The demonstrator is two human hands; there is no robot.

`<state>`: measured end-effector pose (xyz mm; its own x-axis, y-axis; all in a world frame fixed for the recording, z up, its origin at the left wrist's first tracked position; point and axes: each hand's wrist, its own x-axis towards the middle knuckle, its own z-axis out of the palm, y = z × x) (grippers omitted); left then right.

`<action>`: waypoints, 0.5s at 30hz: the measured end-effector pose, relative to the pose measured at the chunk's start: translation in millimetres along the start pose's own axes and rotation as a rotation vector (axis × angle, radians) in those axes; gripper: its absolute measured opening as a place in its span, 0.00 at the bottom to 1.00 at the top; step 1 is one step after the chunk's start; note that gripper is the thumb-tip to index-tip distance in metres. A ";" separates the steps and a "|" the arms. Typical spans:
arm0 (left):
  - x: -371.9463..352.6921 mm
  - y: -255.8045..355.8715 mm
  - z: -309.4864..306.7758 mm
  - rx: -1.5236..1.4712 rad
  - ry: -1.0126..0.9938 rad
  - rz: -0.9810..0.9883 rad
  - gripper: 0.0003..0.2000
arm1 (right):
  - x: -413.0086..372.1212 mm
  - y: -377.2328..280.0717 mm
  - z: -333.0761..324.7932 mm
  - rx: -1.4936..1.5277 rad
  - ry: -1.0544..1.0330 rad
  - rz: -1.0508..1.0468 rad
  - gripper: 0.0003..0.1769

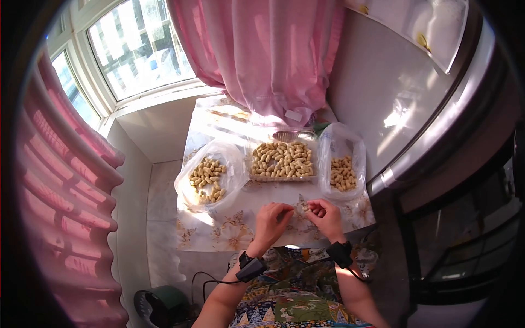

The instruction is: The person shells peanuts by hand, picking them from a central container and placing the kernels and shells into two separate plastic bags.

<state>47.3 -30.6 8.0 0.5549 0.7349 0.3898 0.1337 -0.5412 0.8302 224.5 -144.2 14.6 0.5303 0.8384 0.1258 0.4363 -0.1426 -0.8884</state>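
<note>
My left hand [272, 223] is over the front of the table, its fingers curled together; whatever they may hold is hidden. Close to its right, my right hand [327, 217] pinches a small pale peanut [307, 208] between thumb and fingers. Just beyond my hands stands a clear plastic box [281, 179] full of unshelled peanuts [284, 159]. To the left of it, an open white plastic bag [235, 174] holds more peanuts [206, 174]. A second plastic bag [358, 164] on the right has peanuts [343, 174] at its bottom.
A flowered cloth [235, 232] covers the small table. Pink curtains hang behind it [257, 54] and at the left [71, 218], beside a bright window [139, 49]. A dark green round object [167, 303] is on the floor. Cables run from the wrist bands.
</note>
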 end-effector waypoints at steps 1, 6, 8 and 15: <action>1.5 1.1 -0.9 -0.004 -0.005 0.026 0.07 | -1.1 -0.4 1.2 0.048 0.002 0.014 0.17; 2.2 -6.3 -1.2 -0.025 -0.062 0.089 0.08 | -7.4 -7.6 8.3 0.244 -0.109 0.104 0.14; 2.4 -7.7 -1.1 -0.007 -0.064 0.114 0.08 | -7.6 -4.5 12.5 0.307 -0.143 0.045 0.12; -0.2 -7.0 -1.1 -0.105 -0.028 -0.073 0.07 | -8.8 -8.7 14.4 0.560 -0.153 0.068 0.12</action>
<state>45.3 -26.4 2.5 0.5700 0.7580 0.3170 0.0882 -0.4400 0.8936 205.6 -142.7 14.9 0.4144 0.9095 0.0322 -0.0675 0.0660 -0.9955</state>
